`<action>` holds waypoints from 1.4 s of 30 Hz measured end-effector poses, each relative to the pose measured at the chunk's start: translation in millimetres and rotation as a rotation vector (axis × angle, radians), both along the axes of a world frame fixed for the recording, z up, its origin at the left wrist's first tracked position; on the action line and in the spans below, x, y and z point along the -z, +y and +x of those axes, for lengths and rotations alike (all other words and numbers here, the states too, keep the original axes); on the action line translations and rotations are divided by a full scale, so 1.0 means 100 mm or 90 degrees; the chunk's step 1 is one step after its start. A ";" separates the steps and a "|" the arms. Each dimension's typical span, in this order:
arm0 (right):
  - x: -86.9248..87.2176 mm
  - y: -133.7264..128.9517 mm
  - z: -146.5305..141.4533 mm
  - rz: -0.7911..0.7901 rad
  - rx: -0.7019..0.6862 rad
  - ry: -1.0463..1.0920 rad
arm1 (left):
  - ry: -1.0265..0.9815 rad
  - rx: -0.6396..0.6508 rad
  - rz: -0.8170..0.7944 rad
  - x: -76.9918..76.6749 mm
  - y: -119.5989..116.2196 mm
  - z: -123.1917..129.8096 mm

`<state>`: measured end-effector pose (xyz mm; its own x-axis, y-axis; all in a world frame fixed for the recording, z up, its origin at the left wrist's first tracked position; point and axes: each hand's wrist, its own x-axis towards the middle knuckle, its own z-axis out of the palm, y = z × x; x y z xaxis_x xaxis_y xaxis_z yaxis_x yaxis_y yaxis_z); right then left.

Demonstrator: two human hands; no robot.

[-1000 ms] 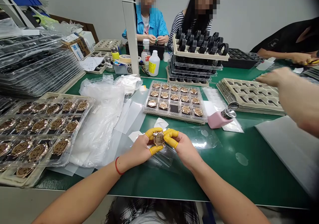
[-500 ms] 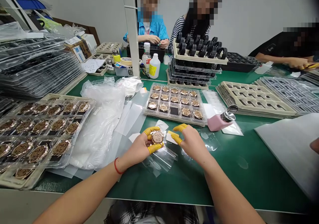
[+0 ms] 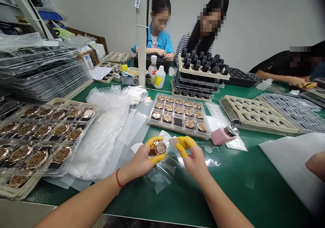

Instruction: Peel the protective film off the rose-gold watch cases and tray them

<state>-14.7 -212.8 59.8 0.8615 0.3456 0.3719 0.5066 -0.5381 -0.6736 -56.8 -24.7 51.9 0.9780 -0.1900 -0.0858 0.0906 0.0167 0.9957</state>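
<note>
Green table | left hand grips watch case | right hand now pinches pale piece

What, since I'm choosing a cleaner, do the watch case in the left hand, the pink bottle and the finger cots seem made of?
Watch case: probably polished rose-gold-toned metal, given its shiny rim.
Pink bottle: likely smooth plastic, though glass is possible; its mirror-bright top suggests metal.
Finger cots: apparently yellow latex or similar rubber, thin and close-fitting.
</note>
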 end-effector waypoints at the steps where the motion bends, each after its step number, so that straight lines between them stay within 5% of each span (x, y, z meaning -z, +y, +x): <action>1: -0.01 0.04 -0.07 0.013 -0.042 -0.032 | -0.017 0.004 0.012 0.01 0.00 0.00; 5: 0.04 0.18 -0.23 -0.038 -0.118 -0.154 | -0.057 0.025 0.060 0.07 -0.03 -0.02; 13: 0.19 0.17 -0.10 -0.088 -0.049 -0.141 | -0.054 0.092 0.032 0.11 -0.05 -0.02; 21: 0.03 0.03 -0.03 -0.034 -0.071 -0.116 | 0.009 0.121 -0.023 0.00 -0.03 0.02; 28: -0.02 0.14 -0.18 -0.212 -0.172 -0.243 | 0.000 0.112 -0.032 0.05 -0.01 0.05; 31: 0.01 0.16 -0.20 -0.201 -0.196 -0.200 | 0.000 0.093 -0.039 0.07 0.01 0.06; 35: 0.14 0.03 0.05 -0.033 -0.059 0.035 | 0.045 0.092 -0.092 0.11 0.03 0.08; 39: 0.26 -0.07 0.30 -0.165 0.101 0.132 | 0.056 0.076 -0.078 0.17 0.03 0.07; 42: 0.31 0.05 0.22 -0.114 0.058 0.155 | 0.047 0.095 -0.079 0.17 0.01 0.05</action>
<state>7.8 -207.9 28.3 0.9482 0.3045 0.0905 0.2860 -0.6946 -0.6601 -51.9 -23.3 35.1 0.9304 -0.3452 -0.1234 0.1739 0.1192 0.9775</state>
